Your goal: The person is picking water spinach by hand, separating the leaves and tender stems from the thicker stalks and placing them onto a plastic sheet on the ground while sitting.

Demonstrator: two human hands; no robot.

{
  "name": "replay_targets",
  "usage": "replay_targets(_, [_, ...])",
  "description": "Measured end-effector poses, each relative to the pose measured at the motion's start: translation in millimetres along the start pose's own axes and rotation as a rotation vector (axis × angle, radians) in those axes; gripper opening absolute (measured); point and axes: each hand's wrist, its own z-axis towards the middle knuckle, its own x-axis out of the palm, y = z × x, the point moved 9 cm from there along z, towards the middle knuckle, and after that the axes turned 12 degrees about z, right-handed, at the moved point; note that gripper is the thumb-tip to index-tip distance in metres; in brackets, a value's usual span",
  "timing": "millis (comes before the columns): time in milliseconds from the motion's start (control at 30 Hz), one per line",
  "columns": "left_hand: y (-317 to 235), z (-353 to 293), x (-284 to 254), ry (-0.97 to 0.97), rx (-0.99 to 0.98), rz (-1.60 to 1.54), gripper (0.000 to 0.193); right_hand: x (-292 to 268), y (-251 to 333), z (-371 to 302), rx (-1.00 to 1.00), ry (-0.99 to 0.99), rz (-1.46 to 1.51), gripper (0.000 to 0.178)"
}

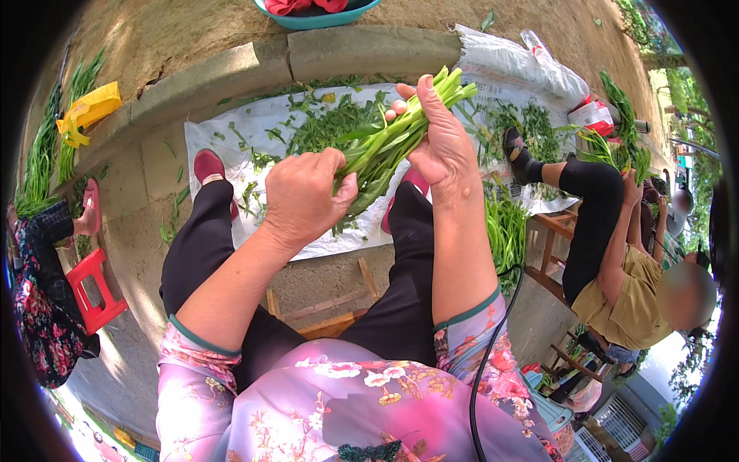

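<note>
Green stalks (394,138), grasped by left fingers (331,160) and right fingers (399,107), partly hide the white sheet (350,240).

My left hand (304,191) curls into a fist; my right hand (443,142) reaches farther out, palm toward me, thumb (430,100) extended.

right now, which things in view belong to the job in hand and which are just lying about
Apparently in use:
- bunch of greens, in both hands
- white sheet under leaf scraps

Apparently lying about:
- yellow bag
- teal basin
</note>
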Motion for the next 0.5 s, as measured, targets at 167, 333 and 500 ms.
replay_targets(167, [4.5, -0.5, 2.0, 0.048, -0.056, -0.054, 0.018, 4.2, -1.8, -2.3, 0.004, 0.021, -0.018, 0.051])
replay_targets(333, [4.2, 0.9, 0.0, 0.054, -0.08, -0.086, 0.019, 6.8, -1.2, -4.0, 0.005, 0.035, -0.025, 0.056])
replay_targets(500, [4.4, 1.0, -0.4, 0.057, -0.093, -0.088, 0.018, 7.9, -0.2, -5.2, 0.014, 0.067, -0.013, 0.06])
